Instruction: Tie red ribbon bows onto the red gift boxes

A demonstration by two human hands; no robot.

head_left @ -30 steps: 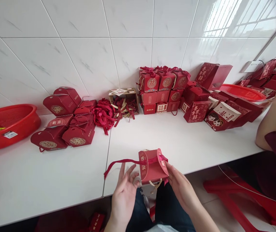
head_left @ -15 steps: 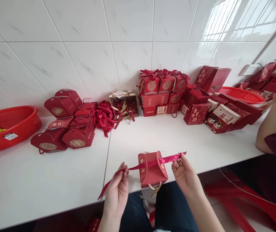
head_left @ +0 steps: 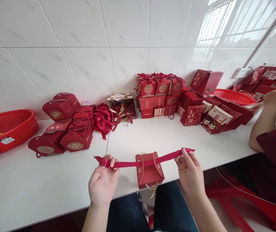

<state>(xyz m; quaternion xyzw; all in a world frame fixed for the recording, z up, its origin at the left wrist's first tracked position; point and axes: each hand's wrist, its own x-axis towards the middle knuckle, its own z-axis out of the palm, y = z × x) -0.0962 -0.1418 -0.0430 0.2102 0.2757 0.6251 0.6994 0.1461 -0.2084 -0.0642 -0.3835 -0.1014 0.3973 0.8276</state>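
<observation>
A small red gift box (head_left: pixel 149 172) with a gold rope handle stands at the near edge of the white table (head_left: pixel 43 183). A red ribbon (head_left: pixel 128 163) runs through its top flaps and is stretched level to both sides. My left hand (head_left: pixel 102 182) pinches the ribbon's left end, fingers closed round it. My right hand (head_left: pixel 189 170) pinches the right end between thumb and fingers. Each hand is about a hand's width away from the box.
Red gift boxes (head_left: pixel 62 132) lie at the left, a ribbon heap (head_left: pixel 102 117) and a cardboard box of ribbons (head_left: pixel 122 108) sit by the wall. Stacked tied boxes (head_left: pixel 158 95) and flat cartons (head_left: pixel 215 117) stand right. A red basin (head_left: pixel 7 132) is far left. Another person's arm (head_left: pixel 265 119) rests at right.
Both hands have taken the ribbon ends and drawn them outward; the slack, drooping ribbon is now pulled level and taut through the box top. My left hand closed and moved left.
</observation>
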